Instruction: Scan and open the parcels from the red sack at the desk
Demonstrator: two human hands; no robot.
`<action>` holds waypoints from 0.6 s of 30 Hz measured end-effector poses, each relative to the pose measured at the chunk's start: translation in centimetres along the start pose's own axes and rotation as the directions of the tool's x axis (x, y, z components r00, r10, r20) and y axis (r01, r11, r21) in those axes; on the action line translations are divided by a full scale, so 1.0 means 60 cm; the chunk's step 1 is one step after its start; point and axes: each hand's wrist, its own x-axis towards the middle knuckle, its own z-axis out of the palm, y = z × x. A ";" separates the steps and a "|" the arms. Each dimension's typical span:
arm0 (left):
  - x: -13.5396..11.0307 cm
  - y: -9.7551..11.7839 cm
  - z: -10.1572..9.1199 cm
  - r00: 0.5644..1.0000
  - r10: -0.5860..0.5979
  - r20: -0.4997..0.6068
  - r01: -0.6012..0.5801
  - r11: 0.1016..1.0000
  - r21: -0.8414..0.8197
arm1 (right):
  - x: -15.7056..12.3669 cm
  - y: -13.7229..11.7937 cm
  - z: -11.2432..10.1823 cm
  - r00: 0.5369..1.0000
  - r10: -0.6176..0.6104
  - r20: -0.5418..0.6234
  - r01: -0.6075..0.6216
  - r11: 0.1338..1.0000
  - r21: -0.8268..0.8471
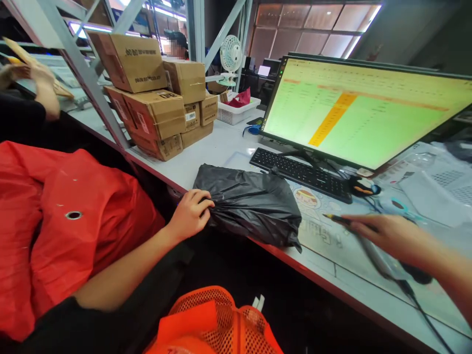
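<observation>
My left hand (193,211), arm out toward 2 o'clock, pinches the 9 o'clock side of the black plastic bag (258,201); bag's mid-view on the surface (229,141). My right hand (391,238), at 4 o'clock, grips a yellow-tipped pen-like tool (335,217), pointing toward 10.

The black bag (254,202) is creased, glossy plastic, the boxes (157,113) matt cardboard, the sack (77,182) perhaps coated cloth.

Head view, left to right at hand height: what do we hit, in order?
Red material with a metal eyelet → left hand → black plastic bag → yellow-tipped tool → right hand.
</observation>
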 end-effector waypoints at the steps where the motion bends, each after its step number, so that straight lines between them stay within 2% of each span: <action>1: 0.019 0.009 -0.010 0.999 0.015 0.035 -0.014 0.999 -0.041 | -0.031 0.029 0.005 0.997 0.056 0.045 -0.055 0.998 -0.024; 3: 0.065 0.029 -0.021 0.997 0.049 0.062 -0.041 0.993 -0.113 | -0.078 0.048 0.030 0.989 0.141 0.040 -0.139 0.990 -0.034; 5: 0.111 0.048 -0.013 0.995 0.076 0.057 -0.070 0.992 -0.109 | -0.102 0.027 0.072 0.982 0.189 -0.015 -0.189 0.980 -0.057; 8: 0.159 0.062 0.027 0.971 0.107 0.213 -0.105 0.994 -0.020 | -0.108 -0.023 0.134 0.969 0.239 -0.058 -0.245 0.957 -0.154; 10: 0.168 0.060 0.055 0.947 0.130 0.294 -0.145 0.989 0.029 | -0.097 -0.043 0.152 0.967 0.246 -0.070 -0.255 0.940 -0.225; 12: 0.164 0.055 0.071 0.939 0.178 0.293 -0.202 0.978 0.053 | -0.074 -0.056 0.143 0.972 0.202 -0.123 -0.226 0.944 -0.240; 14: 0.153 0.051 0.074 0.934 0.235 0.270 -0.259 0.964 0.060 | -0.038 -0.079 0.114 0.969 0.102 -0.223 -0.143 0.974 -0.175; 16: 0.143 0.052 0.071 0.929 0.257 0.267 -0.281 0.958 0.055 | 0.010 -0.125 0.080 0.943 -0.030 -0.332 0.007 0.997 -0.071; 18: 0.136 0.056 0.066 0.941 0.222 0.254 -0.246 0.967 0.069 | 0.067 -0.188 0.058 0.924 -0.191 -0.333 0.205 0.979 0.007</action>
